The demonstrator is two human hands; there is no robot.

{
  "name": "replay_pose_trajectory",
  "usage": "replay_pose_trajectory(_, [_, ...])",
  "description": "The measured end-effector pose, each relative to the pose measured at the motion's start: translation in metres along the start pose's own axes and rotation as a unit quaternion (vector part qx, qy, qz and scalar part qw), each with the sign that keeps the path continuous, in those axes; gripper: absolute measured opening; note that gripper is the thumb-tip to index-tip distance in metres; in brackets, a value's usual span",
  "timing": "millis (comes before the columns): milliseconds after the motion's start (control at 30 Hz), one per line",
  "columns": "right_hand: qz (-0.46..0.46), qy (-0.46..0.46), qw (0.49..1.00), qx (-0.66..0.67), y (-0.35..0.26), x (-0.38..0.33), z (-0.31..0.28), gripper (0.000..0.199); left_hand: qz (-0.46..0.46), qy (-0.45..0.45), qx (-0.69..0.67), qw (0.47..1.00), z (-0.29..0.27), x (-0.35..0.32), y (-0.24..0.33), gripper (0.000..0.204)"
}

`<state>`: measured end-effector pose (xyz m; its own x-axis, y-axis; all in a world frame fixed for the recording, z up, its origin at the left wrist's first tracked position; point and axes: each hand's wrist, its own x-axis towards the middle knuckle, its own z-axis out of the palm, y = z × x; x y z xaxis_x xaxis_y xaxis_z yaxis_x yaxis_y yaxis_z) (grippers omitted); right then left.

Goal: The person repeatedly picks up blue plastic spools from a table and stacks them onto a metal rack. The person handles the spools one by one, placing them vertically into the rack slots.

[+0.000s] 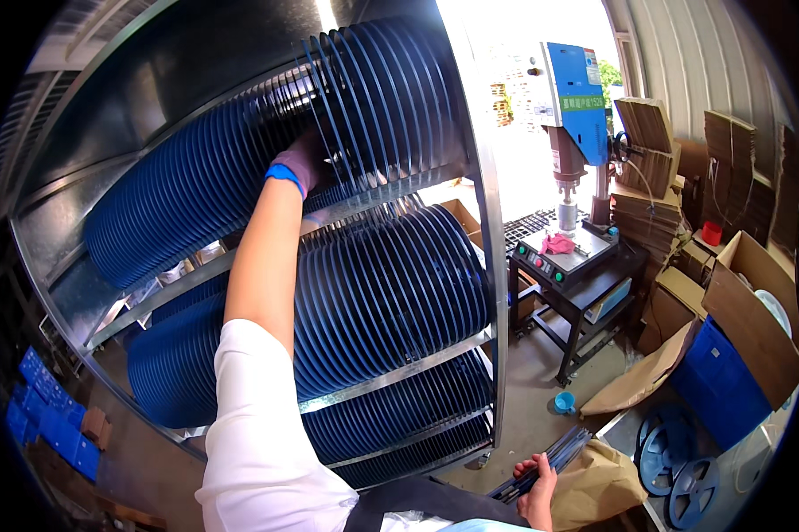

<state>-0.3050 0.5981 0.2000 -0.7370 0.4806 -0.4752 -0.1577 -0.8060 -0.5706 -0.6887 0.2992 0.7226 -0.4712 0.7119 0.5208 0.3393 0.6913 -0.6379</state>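
Observation:
A metal rack [486,199] holds rows of thin dark blue discs standing on edge. My left hand [304,163], in a pinkish glove with a blue band at the wrist, reaches into a gap in the top row. Discs [191,182] line up on its left, and more widely spaced discs [390,97] stand on its right. Shadow and discs hide its fingertips. Beneath my forearm runs the middle row of discs [381,297]. Low at the right, my bare right hand [537,493] is closed around a stack of thin dark discs [566,450], seen edge-on.
Right of the rack stands a blue and white press machine [580,106] with a pink cloth [556,244] on its base. Cardboard boxes [754,306], a blue bin [718,381] and blue reels [690,492] crowd the right side. A light blue cup [564,403] sits on the floor.

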Motion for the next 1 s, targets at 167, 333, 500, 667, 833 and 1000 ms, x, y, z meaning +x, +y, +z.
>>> replay_pose_trajectory(167, [0.01, 0.001, 1.0, 0.008, -0.001, -0.013, -0.009, 0.026, -0.187, 0.056, -0.239, 0.951, 0.024, -0.018, -0.03, 0.045])
replay_pose_trajectory(333, [-0.015, -0.001, 1.0, -0.008, -0.007, -0.028, -0.024, 0.026, -0.375, 0.15, -0.795, 0.453, -0.029, -0.02, 0.032, 0.074])
replay_pose_trajectory(500, [-0.091, 0.074, 0.993, -0.004, -0.033, -0.053, -0.047, 0.026, -0.459, 0.373, -0.701, 0.398, -0.018, -0.01, 0.044, 0.079])
replay_pose_trajectory(667, [-0.113, 0.09, 0.989, 0.039, -0.042, -0.09, -0.116, 0.024, -0.156, 0.495, -0.567, 0.639, -0.079, -0.046, 0.206, 0.057])
replay_pose_trajectory(833, [-0.187, 0.225, 0.956, 0.015, -0.054, -0.172, -0.167, 0.023, -0.01, 0.32, -0.683, 0.657, -0.062, -0.113, 0.389, 0.052])
replay_pose_trajectory(1000, [-0.2, 0.331, 0.919, 0.075, -0.067, -0.282, -0.252, 0.028, 0.173, -0.142, -0.845, 0.486, -0.08, -0.177, 0.56, 0.051])
